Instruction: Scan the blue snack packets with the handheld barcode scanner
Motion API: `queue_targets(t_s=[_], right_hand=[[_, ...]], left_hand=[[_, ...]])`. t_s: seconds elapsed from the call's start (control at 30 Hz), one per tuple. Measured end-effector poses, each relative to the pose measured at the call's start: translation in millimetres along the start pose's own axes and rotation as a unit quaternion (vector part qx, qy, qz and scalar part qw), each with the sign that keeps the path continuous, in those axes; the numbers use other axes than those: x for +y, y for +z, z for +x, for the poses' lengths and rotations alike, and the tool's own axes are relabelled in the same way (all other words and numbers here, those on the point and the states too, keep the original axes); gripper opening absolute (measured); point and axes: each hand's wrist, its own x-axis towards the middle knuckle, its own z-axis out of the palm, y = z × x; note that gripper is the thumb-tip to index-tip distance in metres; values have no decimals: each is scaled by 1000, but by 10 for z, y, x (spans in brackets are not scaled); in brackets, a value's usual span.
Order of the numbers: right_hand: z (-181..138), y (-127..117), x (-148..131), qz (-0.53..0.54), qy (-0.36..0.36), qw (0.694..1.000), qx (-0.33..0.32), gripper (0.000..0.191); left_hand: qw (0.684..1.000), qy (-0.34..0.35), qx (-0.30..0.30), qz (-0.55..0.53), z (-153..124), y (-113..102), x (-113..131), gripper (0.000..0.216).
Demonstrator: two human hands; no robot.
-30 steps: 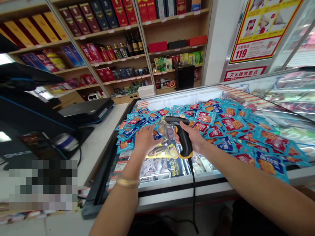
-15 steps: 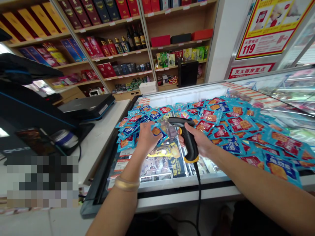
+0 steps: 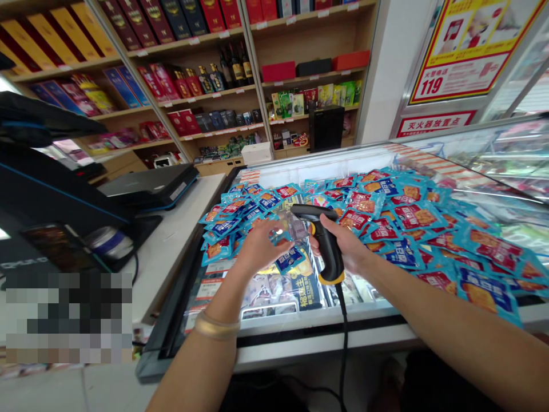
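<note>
My right hand point(image 3: 343, 246) is wrapped round the grip of a black barcode scanner point(image 3: 322, 240) with a yellow base, its head pointing left over the freezer. My left hand point(image 3: 258, 247) hovers just left of the scanner head and pinches a small blue snack packet point(image 3: 290, 257) by its edge. A gold bangle point(image 3: 216, 326) sits on my left wrist. Several blue and red snack packets point(image 3: 398, 220) lie spread over the glass lid of the chest freezer point(image 3: 300, 332).
A white counter point(image 3: 180, 234) at the left holds a black till screen point(image 3: 51, 189) and a dark printer point(image 3: 150, 186). Shelves of boxed goods and bottles point(image 3: 223, 74) line the back wall. The scanner's cable point(image 3: 343, 355) hangs down in front of the freezer.
My left hand has lifted one blue packet off the pile and drawn it back toward the scanner head. The scanner hand has barely shifted.
</note>
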Motion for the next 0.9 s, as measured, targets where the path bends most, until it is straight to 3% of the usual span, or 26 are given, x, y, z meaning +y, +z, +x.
queue_targets(t_s=[0.13,0.23,0.4,0.5,0.53,0.6,0.73,0.8,0.9], right_hand=[[1,-4,7,-7,6,1000,-1,49],[-5,7,8,-1,1,1000,-3,48],[-19,27,4,8,-11,1000,-3,47],[-30,33,-3,12,-17,1000,-8,46],[-34,33,-6,13,-19,1000,-12,46],[-40,34,-11,16,-23,999,-20,44],[-39,37,-16,28,-21,999,-23,47],[-37,39,-16,29,-21,999,-22,48],[-37,40,-14,25,-28,999,-19,48]], left_hand=[[990,54,-124,42,-78,-41,74,68],[986,54,-141,65,-97,-26,120,64],[994,10,-107,2,-42,-35,141,32],[994,-75,-1,-77,13,-35,111,22],[983,-118,47,-131,30,-32,102,20],[930,-209,122,-278,58,-25,96,20],[795,-305,161,-499,79,-28,130,22],[771,-306,172,-532,76,-24,152,21],[772,-268,179,-547,64,5,176,26]])
